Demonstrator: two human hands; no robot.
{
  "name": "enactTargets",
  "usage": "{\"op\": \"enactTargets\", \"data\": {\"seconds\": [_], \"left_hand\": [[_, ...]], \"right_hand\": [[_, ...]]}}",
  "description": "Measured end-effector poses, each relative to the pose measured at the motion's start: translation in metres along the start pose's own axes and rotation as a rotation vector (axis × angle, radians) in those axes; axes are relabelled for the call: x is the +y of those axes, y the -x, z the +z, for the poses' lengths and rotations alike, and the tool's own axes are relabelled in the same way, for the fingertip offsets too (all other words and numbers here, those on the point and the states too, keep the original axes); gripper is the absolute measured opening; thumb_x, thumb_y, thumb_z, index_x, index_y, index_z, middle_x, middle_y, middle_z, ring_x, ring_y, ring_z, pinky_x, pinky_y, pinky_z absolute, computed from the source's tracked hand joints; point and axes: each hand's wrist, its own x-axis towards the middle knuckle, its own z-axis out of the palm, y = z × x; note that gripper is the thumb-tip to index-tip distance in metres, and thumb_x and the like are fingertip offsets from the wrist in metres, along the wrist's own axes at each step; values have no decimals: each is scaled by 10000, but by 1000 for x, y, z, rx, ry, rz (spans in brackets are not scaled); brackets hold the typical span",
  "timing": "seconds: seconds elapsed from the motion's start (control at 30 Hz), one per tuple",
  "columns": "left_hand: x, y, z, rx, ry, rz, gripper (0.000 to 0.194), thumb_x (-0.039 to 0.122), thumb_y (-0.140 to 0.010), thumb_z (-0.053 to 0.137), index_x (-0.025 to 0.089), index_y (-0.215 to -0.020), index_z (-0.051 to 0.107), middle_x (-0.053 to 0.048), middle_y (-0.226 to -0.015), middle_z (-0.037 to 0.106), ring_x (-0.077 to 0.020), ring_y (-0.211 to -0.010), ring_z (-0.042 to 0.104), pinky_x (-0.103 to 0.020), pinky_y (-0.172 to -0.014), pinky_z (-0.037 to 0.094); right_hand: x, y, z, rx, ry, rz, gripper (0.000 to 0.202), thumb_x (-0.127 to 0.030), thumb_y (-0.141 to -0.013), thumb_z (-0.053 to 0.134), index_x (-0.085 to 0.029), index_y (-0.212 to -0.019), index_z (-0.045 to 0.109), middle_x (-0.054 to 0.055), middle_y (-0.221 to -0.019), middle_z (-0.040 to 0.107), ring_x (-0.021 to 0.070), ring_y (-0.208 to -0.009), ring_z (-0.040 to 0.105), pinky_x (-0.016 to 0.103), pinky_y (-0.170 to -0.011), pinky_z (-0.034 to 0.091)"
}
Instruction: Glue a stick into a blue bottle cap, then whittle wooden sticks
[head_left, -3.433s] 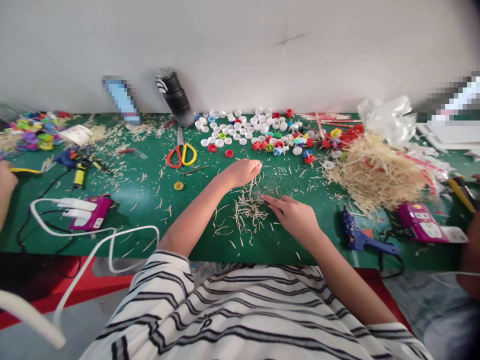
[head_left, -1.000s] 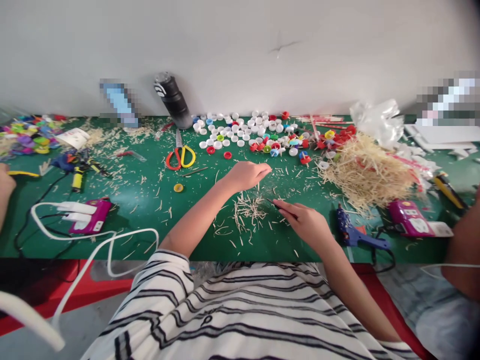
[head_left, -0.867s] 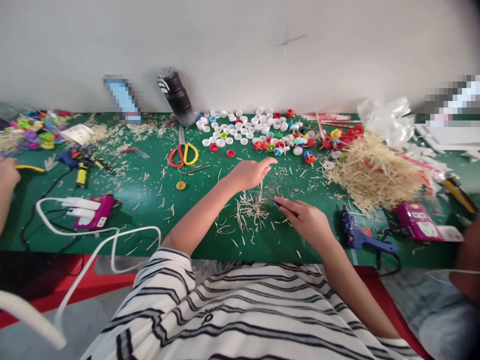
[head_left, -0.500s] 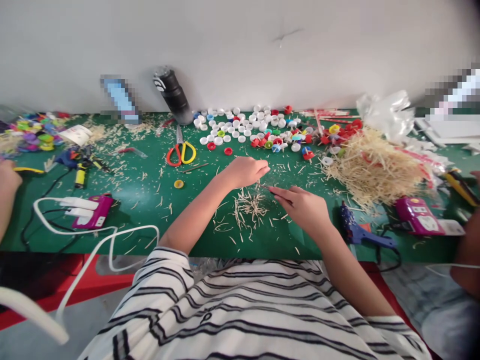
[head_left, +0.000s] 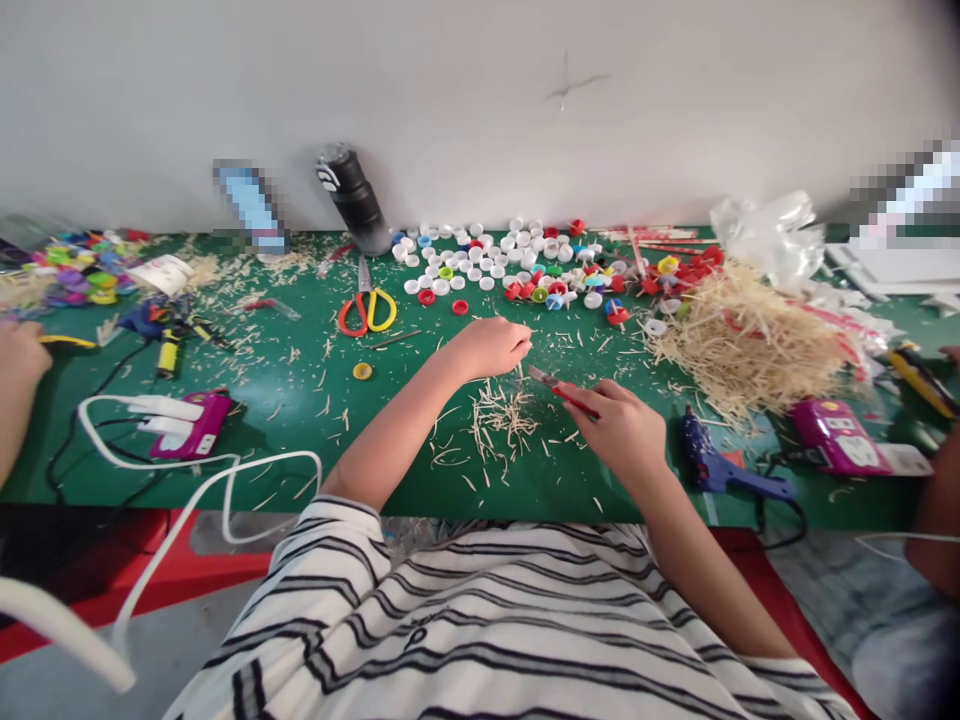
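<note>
My right hand [head_left: 624, 432] is closed round the red handle of a utility knife [head_left: 576, 396]. The knife's blade points up and left, just short of my left hand [head_left: 498, 346]. That left hand is a pinched fist, palm down; what its fingers hold is hidden, though a pale sliver shows just under them. Below both hands lies a loose heap of pale wood shavings [head_left: 501, 418] on the green table [head_left: 405, 470].
Orange-and-yellow scissors [head_left: 365, 305], a black bottle [head_left: 354, 200] and many bottle caps [head_left: 480, 255] lie beyond my hands. To the right are a pile of thin sticks [head_left: 765, 345] and a blue glue gun [head_left: 727, 468]. Another person's hand [head_left: 21, 355] is at far left.
My right hand has drawn back slightly right and down, and the knife's red handle now shows. The blade has come away from my left hand, which has hardly moved.
</note>
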Motion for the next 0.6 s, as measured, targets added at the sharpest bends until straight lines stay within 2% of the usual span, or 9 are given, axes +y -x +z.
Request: {"op": "enactTargets", "data": {"seconds": [0.13,0.3,0.43,0.6], "left_hand": [[-1,-1,1,4,3,2,302,268,-1009,405,182,-777,579,-52,-650,574,-127,-545,387,-352,-587,289],[3,-1,-1,-4,-5,-13,324,272,-1011,392,180,-796,615,-65,-670,600,-138,-554,405,-357,-598,296],[6,1,-2,-8,-11,-4,333,269,-1013,384,178,-785,609,-67,-682,620,-132,-547,403,-348,-587,304],[7,-2,4,42,-93,-25,352,277,-1006,384,165,-772,623,-75,-692,628,-128,-547,345,-345,-564,280]], "right_hand": [[2,3,-4,-24,-65,40,290,-443,-1022,605,-402,-1220,814,-5,-850,689,120,-743,645,256,-533,324],[-3,2,-2,-76,-106,-15,292,-461,-1025,596,-436,-1230,803,-13,-847,689,113,-707,633,254,-526,324],[-9,-6,-2,-47,-87,-46,318,-452,-1042,565,-426,-1265,790,-2,-872,702,116,-715,631,258,-522,310],[-12,-20,-4,-16,-45,-39,333,-468,-1052,538,-447,-1282,778,1,-865,703,125,-731,636,268,-521,285]]}}
